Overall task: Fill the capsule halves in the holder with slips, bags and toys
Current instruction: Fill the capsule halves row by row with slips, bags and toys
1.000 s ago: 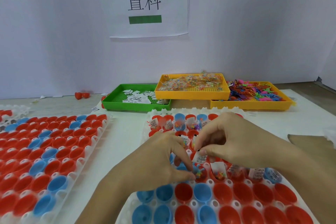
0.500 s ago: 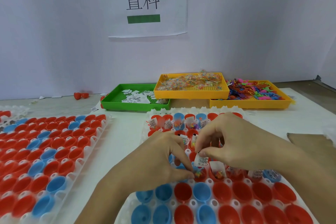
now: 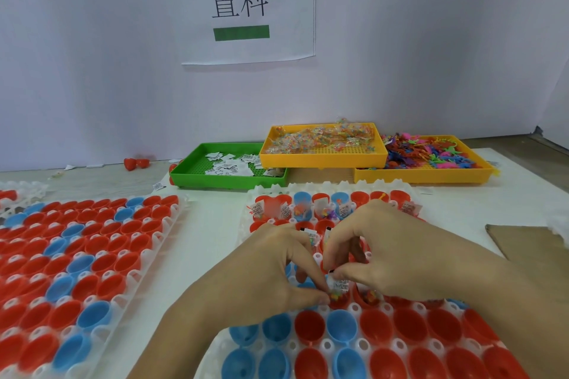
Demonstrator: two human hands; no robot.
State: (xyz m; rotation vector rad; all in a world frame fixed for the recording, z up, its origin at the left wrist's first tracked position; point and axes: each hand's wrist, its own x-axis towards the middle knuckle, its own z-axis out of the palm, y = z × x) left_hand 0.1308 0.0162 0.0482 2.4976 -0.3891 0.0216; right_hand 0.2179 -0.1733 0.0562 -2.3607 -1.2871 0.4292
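Observation:
A white holder (image 3: pixel 326 344) in front of me carries red and blue capsule halves. The far rows hold slips, bags and toys; the near rows show bare cups. My right hand (image 3: pixel 397 255) pinches a printed paper slip (image 3: pixel 338 282) over a red half (image 3: pixel 340 301) with small coloured beads in it. My left hand (image 3: pixel 261 274) is curled beside it, thumb and fingertips at that same half, touching the slip's lower edge. The cups under both hands are hidden.
A second holder (image 3: pixel 154 243) of bare red and blue halves lies to the left. At the back stand a green tray (image 3: pixel 197 175) of slips, an orange tray (image 3: pixel 323 160) of bead bags and another orange tray (image 3: pixel 431 174) of toys. Cardboard (image 3: pixel 529 240) lies at right.
Both hands stayed over the same red half. The slip in my right hand has sunk a little lower toward the cup.

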